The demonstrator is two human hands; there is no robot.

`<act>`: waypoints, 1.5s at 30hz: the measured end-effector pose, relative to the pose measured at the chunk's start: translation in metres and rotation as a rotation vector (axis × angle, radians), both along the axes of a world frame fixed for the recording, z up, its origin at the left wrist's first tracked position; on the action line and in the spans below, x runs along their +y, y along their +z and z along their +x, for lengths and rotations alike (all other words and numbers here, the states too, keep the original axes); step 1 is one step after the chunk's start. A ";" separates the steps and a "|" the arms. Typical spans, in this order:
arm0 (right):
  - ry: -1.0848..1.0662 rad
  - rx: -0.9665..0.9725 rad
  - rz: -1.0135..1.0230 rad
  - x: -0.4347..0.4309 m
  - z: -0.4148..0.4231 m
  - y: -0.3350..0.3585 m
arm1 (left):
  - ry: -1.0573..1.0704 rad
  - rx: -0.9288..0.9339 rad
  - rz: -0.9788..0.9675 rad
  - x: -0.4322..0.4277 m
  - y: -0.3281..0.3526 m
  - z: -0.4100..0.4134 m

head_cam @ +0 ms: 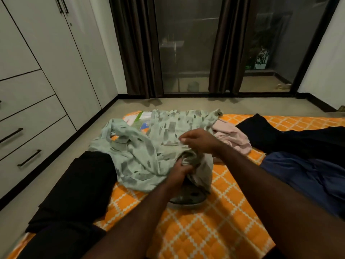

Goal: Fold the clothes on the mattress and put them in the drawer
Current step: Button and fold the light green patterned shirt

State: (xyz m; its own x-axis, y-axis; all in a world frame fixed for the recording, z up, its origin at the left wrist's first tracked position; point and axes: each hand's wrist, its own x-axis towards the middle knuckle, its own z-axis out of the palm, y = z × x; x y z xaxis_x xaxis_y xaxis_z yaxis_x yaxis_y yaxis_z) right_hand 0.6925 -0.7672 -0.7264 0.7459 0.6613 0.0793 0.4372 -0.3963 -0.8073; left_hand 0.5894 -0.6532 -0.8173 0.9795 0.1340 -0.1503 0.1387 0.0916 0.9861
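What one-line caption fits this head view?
The left hand and right hand grip a mint patterned shirt on the orange mattress, a pink garment lying beside it.

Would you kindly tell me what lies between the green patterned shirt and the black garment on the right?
In the head view, a crumpled pink garment lies between the green shirt and the black garment.

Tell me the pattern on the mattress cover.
Mattress cover: orange with a white diamond lattice; head view shows it best.
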 end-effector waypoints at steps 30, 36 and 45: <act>0.051 0.482 -0.969 -0.046 -0.079 -0.057 | 0.240 0.106 0.729 0.004 0.001 -0.042; 0.038 0.628 -0.896 -0.058 -0.048 -0.034 | 0.419 -0.215 1.057 0.019 0.034 -0.009; -0.440 0.426 -0.016 -0.067 0.064 -0.006 | -0.028 -0.100 1.155 0.029 0.063 0.119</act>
State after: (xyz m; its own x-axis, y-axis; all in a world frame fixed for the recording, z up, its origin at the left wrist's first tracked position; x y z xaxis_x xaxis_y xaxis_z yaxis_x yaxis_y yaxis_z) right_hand 0.7568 -0.8345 -0.7325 0.9132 0.2830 -0.2932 -0.1300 -0.4797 -0.8677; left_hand 0.7087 -0.6238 -0.7548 0.9849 0.1192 0.1260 0.0431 -0.8720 0.4875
